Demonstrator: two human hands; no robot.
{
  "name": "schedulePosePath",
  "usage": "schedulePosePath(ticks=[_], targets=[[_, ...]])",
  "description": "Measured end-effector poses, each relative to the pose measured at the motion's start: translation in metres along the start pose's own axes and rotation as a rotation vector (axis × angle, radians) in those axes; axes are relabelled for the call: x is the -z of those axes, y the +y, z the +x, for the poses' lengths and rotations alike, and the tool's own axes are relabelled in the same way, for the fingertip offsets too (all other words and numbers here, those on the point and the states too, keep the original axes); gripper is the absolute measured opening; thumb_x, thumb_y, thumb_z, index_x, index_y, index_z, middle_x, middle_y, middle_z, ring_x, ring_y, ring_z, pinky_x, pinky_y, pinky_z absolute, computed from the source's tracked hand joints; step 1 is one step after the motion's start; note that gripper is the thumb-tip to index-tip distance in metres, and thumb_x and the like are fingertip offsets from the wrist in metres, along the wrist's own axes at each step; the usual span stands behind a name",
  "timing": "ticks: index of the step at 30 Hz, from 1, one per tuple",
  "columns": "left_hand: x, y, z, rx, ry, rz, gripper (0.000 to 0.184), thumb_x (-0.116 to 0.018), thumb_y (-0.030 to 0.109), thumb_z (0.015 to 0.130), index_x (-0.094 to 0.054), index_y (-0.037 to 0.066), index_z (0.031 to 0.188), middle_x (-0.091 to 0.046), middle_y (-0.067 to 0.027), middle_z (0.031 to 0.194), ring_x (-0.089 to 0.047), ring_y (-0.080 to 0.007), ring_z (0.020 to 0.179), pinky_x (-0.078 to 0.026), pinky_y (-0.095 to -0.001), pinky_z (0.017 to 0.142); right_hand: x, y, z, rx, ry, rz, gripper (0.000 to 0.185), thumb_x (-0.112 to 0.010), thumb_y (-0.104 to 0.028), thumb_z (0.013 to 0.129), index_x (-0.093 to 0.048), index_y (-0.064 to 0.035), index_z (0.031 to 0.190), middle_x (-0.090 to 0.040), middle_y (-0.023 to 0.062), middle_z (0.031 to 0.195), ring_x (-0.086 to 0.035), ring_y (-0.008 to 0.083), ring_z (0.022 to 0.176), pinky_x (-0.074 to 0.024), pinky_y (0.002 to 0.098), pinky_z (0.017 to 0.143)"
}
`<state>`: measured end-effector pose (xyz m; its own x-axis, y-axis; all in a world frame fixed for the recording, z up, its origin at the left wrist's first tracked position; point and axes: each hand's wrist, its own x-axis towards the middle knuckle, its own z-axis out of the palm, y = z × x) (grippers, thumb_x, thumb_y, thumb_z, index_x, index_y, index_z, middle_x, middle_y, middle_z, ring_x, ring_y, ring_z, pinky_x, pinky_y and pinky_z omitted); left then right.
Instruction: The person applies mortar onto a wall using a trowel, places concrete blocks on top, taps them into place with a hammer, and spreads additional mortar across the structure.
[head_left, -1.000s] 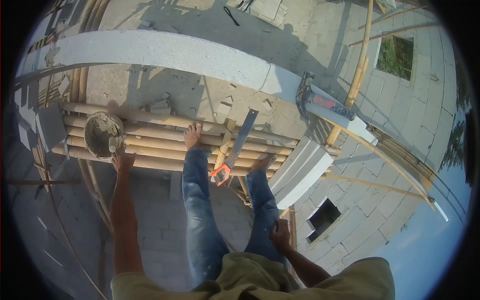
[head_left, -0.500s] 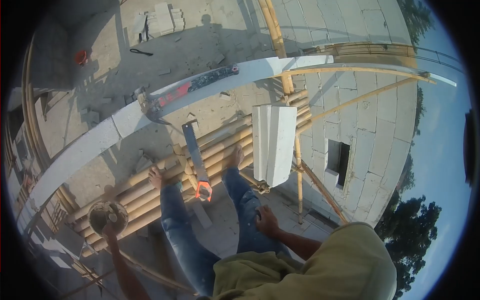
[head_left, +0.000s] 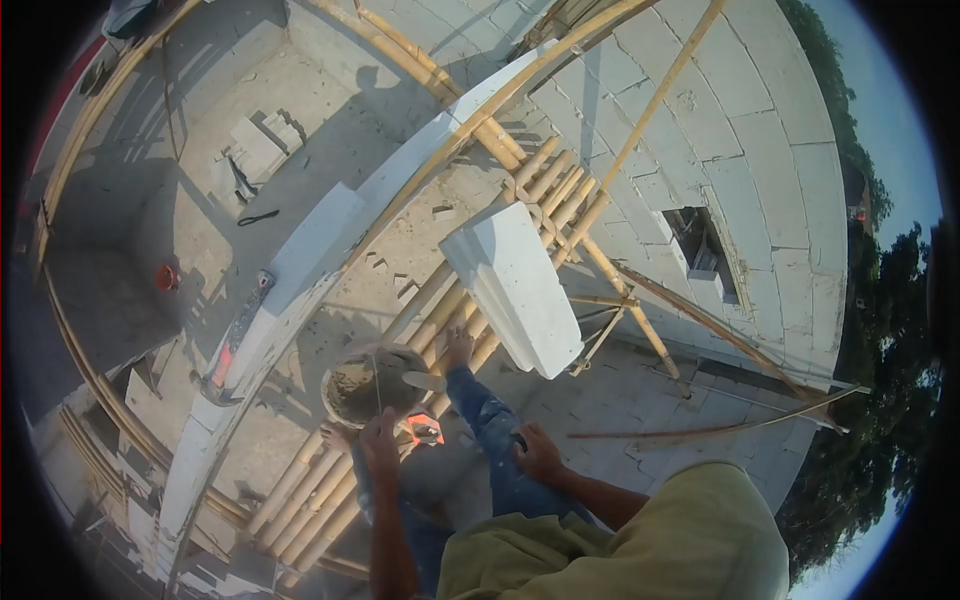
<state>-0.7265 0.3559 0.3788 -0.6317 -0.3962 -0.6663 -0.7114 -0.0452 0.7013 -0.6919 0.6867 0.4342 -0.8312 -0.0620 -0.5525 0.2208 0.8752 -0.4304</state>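
Observation:
My left hand (head_left: 379,447) is closed at the near side of a round mortar bucket (head_left: 350,392), on its thin handle. The bucket hangs over the bamboo poles, and a rounded metal tool end (head_left: 425,381) sticks out at its right. Just below the bucket shows the orange handle of a saw (head_left: 425,429); its blade is hidden. My right hand (head_left: 538,453) rests on my right thigh, fingers curled round a small dark thing that I cannot make out.
Bare feet stand on the bamboo poles (head_left: 310,500). White blocks (head_left: 520,290) lean together across them. A hammer (head_left: 240,330) lies on the curving white wall top (head_left: 320,235). Lower down are a floor with block pieces (head_left: 262,148) and an orange container (head_left: 167,278). The block wall has an opening (head_left: 700,240).
My left hand has lifted the bucket from the far left of the poles and carried it right, in front of the saw blade. The view has turned. My right hand stays on my thigh.

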Motion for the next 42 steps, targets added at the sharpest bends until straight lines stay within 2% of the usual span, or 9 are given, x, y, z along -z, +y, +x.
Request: schedulePosePath(ticks=[19, 22, 24, 26, 29, 31, 34, 36, 42], targets=[[-0.412, 0.199, 0.131, 0.276, -0.338, -0.468, 0.043, -0.054, 0.031, 0.109, -0.047, 0.012, 0.071, -0.045, -0.0013, 0.060, -0.061, -0.0210, 0.061, -0.051, -0.0329, 0.058, 0.029, 0.249, -0.107, 0.121, -0.062, -0.157, 0.018, -0.073, -0.021, 0.082, -0.070, -0.0090, 0.096, -0.071, 0.0143, 0.094, -0.071, 0.0316, 0.094, -0.0575, 0.0426, 0.082], [-0.382, 0.176, 0.170, 0.385, -0.322, -0.129, 0.034, -0.055, 0.024, 0.107, -0.055, 0.006, 0.079, -0.062, -0.0083, 0.071, -0.072, -0.0270, 0.080, -0.059, -0.0377, 0.068, -0.017, 0.273, -0.151, -0.516, -0.171, 0.326, 0.017, -0.066, -0.025, 0.096, -0.072, -0.0099, 0.100, -0.074, 0.0108, 0.096, -0.071, 0.0295, 0.080, -0.0582, 0.0427, 0.075], [-0.354, 0.133, 0.197, 0.290, -0.755, -0.406, 0.020, -0.057, 0.017, 0.104, -0.062, 0.003, 0.091, -0.070, -0.0136, 0.082, -0.072, -0.0260, 0.084, -0.059, -0.0380, 0.070, -0.068, 0.299, -0.179, -0.261, 0.336, 0.716, 0.018, -0.067, -0.025, 0.094, -0.068, -0.0074, 0.089, -0.068, 0.0087, 0.082, -0.070, 0.0259, 0.084, -0.0552, 0.0412, 0.064], [-0.332, 0.144, 0.173, -0.483, -0.535, 0.697, 0.010, -0.060, 0.012, 0.098, -0.065, 0.004, 0.103, -0.072, -0.0121, 0.086, -0.072, -0.0216, 0.083, -0.057, -0.0323, 0.069, -0.046, 0.268, -0.173, -0.524, 0.134, 0.685, 0.018, -0.067, -0.025, 0.094, -0.068, -0.0075, 0.090, -0.068, 0.0087, 0.082, -0.070, 0.0256, 0.083, -0.0552, 0.0409, 0.063], [-0.277, 0.147, 0.135, -0.217, -0.519, 0.335, 0.009, -0.065, 0.009, 0.092, -0.067, 0.007, 0.100, -0.070, -0.0086, 0.082, -0.071, -0.0230, 0.080, -0.055, -0.0350, 0.065, -0.005, 0.227, -0.157, -0.669, 0.038, 0.713, 0.018, -0.067, -0.025, 0.095, -0.069, -0.0075, 0.091, -0.068, 0.0086, 0.082, -0.070, 0.0252, 0.081, -0.0552, 0.0404, 0.063], [-0.218, 0.123, 0.147, -1.093, -0.616, 1.071, 0.012, -0.071, 0.015, 0.079, -0.066, 0.010, 0.088, -0.066, -0.0132, 0.079, -0.066, -0.0371, 0.080, -0.052, -0.0507, 0.070, 0.025, 0.203, -0.142, -0.683, 0.038, 0.741, 0.018, -0.066, -0.025, 0.095, -0.069, -0.0076, 0.091, -0.068, 0.0085, 0.082, -0.070, 0.0249, 0.080, -0.0551, 0.0401, 0.062], [-0.142, 0.118, 0.139, -1.211, -0.761, 1.152, 0.019, -0.077, 0.020, 0.079, -0.063, 0.008, 0.083, -0.063, -0.0110, 0.074, -0.065, -0.0327, 0.072, -0.052, -0.0456, 0.064, 0.069, 0.174, -0.124, -0.694, 0.057, 0.772, 0.018, -0.066, -0.025, 0.095, -0.069, -0.0076, 0.092, -0.068, 0.0084, 0.082, -0.069, 0.0245, 0.079, -0.0551, 0.0396, 0.062], [-0.114, 0.134, 0.100, 0.244, -0.421, 0.495, 0.021, -0.074, 0.025, 0.089, -0.069, 0.005, 0.093, -0.066, -0.0073, 0.078, -0.067, -0.0259, 0.068, -0.050, -0.0396, 0.055, 0.092, 0.159, -0.118, -0.706, 0.074, 0.792, 0.018, -0.066, -0.025, 0.095, -0.069, -0.0077, 0.093, -0.068, 0.0084, 0.082, -0.069, 0.0242, 0.078, -0.0551, 0.0393, 0.061], [-0.041, 0.160, 0.097, 0.494, -0.394, 0.469, 0.032, -0.068, 0.030, 0.097, -0.069, 0.002, 0.112, -0.071, -0.0101, 0.093, -0.069, -0.0219, 0.070, -0.051, -0.0352, 0.056, 0.141, 0.122, -0.109, -0.746, 0.084, 0.866, 0.018, -0.065, -0.025, 0.096, -0.070, -0.0078, 0.095, -0.069, 0.0082, 0.082, -0.069, 0.0233, 0.075, -0.0550, 0.0384, 0.060]])
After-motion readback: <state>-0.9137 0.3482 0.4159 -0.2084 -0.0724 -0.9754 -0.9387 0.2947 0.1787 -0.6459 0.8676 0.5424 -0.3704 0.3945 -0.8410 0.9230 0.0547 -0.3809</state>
